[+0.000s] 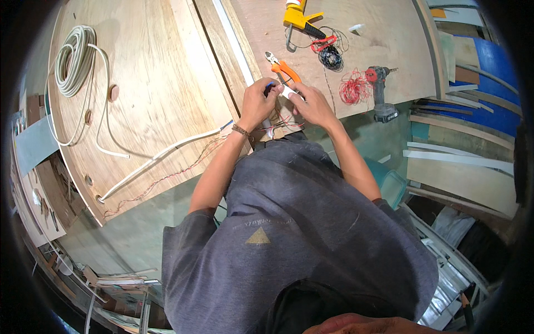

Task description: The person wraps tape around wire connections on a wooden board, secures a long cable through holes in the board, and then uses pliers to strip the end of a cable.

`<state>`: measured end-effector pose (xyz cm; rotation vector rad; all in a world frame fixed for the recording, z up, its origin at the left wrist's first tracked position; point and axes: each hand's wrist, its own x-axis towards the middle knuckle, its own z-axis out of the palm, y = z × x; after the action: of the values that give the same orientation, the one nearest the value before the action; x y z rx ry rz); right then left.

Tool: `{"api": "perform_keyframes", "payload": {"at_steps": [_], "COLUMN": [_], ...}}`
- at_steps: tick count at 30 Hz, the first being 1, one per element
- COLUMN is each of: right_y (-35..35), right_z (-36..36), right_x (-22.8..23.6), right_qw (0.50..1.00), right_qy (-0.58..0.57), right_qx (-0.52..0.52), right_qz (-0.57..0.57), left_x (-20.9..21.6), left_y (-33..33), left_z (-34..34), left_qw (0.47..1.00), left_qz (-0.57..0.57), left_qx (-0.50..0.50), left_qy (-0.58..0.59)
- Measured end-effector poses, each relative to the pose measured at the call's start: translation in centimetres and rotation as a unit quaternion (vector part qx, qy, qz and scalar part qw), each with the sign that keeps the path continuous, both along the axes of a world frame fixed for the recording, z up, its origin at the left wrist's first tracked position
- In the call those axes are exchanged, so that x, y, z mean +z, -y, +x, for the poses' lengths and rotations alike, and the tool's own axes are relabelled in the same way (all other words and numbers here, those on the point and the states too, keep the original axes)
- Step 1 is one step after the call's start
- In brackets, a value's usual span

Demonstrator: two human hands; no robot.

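Observation:
My left hand (pixel 259 106) is closed in a pinch, with a bit of blue wire (pixel 271 84) showing at its fingertips. Close beside it, my right hand (pixel 315 106) grips a small white piece (pixel 287 92), whose exact kind I cannot make out. The fingertips of both hands nearly meet at it. Just beyond them lie orange-handled diagonal cutters (pixel 286 70), jaws pointing away. Thin red and dark wires (pixel 286 121) hang below my hands at the panel's near edge.
White cable (pixel 161 155) runs across the left wooden panel (pixel 161 67), where a coil of cable (pixel 75 61) lies. On the right panel are a yellow caulking gun (pixel 303 21), black wire (pixel 331 58), red wire (pixel 354 89) and a cordless drill (pixel 381 92). Board offcuts (pixel 461 161) stand at right.

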<state>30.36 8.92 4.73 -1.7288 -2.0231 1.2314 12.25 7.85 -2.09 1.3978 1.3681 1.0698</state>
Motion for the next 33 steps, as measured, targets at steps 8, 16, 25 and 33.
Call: {"api": "perform_keyframes", "payload": {"at_steps": [8, 16, 25, 33], "right_y": [-0.8, -0.8, -0.9, -2.5], "right_z": [-0.4, -1.0, -1.0, -1.0], "right_x": [-1.7, -1.8, -2.8, -3.8], "right_qw": [0.992, 0.984, 0.982, 0.963], "right_qy": [0.08, 0.13, 0.139, 0.193], "right_qx": [0.003, 0.008, 0.001, -0.188], "right_qz": [0.093, 0.122, 0.124, 0.024], "left_x": [0.7, -0.5, -0.8, -0.4], "left_y": [0.2, 0.2, 0.1, 0.4], "left_z": [0.2, 1.3, 1.6, 1.7], "left_qw": [0.998, 0.991, 0.99, 0.979], "left_qz": [0.044, 0.077, 0.092, 0.116], "left_qx": [0.039, 0.102, 0.103, 0.169], "left_qy": [-0.012, 0.024, 0.008, 0.001]}}
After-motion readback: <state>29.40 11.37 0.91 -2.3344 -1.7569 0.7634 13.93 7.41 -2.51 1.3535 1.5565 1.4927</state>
